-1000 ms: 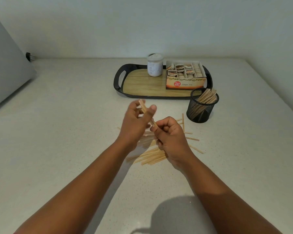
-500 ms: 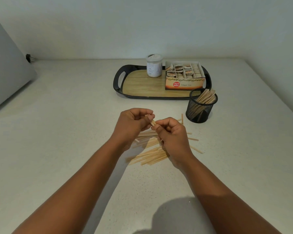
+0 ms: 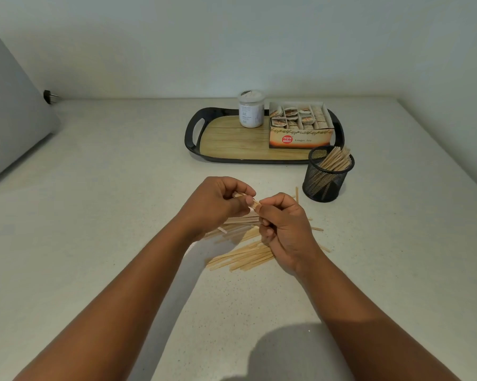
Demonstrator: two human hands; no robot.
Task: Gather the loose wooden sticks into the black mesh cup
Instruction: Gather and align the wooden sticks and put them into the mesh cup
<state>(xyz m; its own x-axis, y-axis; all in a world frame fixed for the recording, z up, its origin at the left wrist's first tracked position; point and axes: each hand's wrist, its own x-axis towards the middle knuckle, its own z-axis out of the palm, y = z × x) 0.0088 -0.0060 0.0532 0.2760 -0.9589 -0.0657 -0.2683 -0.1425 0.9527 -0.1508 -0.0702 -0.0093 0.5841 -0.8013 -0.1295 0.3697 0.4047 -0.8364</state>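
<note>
- Step in hand, by my read: squaring up a small bundle of sticks (image 3: 252,202) btwn both hands before it went to the cup.
- Left hand (image 3: 218,204) was raised just above the pile, fingers curled w/ thumb pressed on the bundle's near end; right hand (image 3: 284,226) met it from the other side, fingertips pinched on the same bundle, remaining fingers curled in. How many sticks were in the bundle — couldn't tell, mostly hidden by the fingers.
- Loose wooden sticks (image 3: 242,258) lay scattered on the countertop (image 3: 94,243) under and around both hands, most in a rough fan below the right wrist, a few strays out to the right and one near the cup.
- Black mesh cup (image 3: 328,174) stood upright, right of the hands and just in front of the tray (image 3: 231,138), already part filled w/ sticks leaning to its right side.
- Tray held a jar (image 3: 251,108) and a tea box (image 3: 300,125); not part of the job.
- Task looked roughly half done, judging by pile vs cup.
- Next move called for: one hand to take the full bundle, carry it right, tip it end-down into the cup's free left side w/o knocking the cup.
</note>
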